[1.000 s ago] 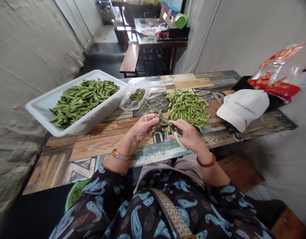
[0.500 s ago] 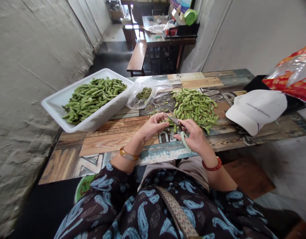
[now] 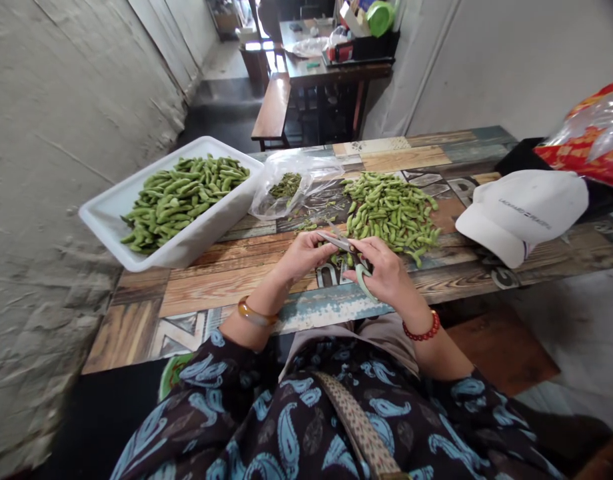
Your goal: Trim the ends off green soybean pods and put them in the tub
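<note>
My right hand (image 3: 384, 267) is closed around scissors (image 3: 364, 283) with pale green handles. The dark blades point left and stand a little apart. Facing their tips, my left hand (image 3: 304, 257) has its thumb and fingers pinched together; what lies between them is hidden. Just beyond my right hand spreads a heap of green edamame pods (image 3: 391, 210) on the wood-patterned table (image 3: 201, 290). More pods (image 3: 181, 197) fill part of a white plastic tub (image 3: 199, 240) at the left. Between tub and heap, a clear plastic bag (image 3: 266, 203) holds small green trimmings (image 3: 286, 187).
A white cap (image 3: 529, 210) lies on the table's right side, with a red and clear package (image 3: 594, 140) behind it. Loose stem bits are scattered near the bag. Farther back stand a bench (image 3: 272, 107) and another table (image 3: 306, 70). A rough wall (image 3: 36, 167) runs along the left.
The scissors have turned slightly, and their blades now reach closer over my left fingertips. Both hands stay in nearly the same place. The view has shifted a little.
</note>
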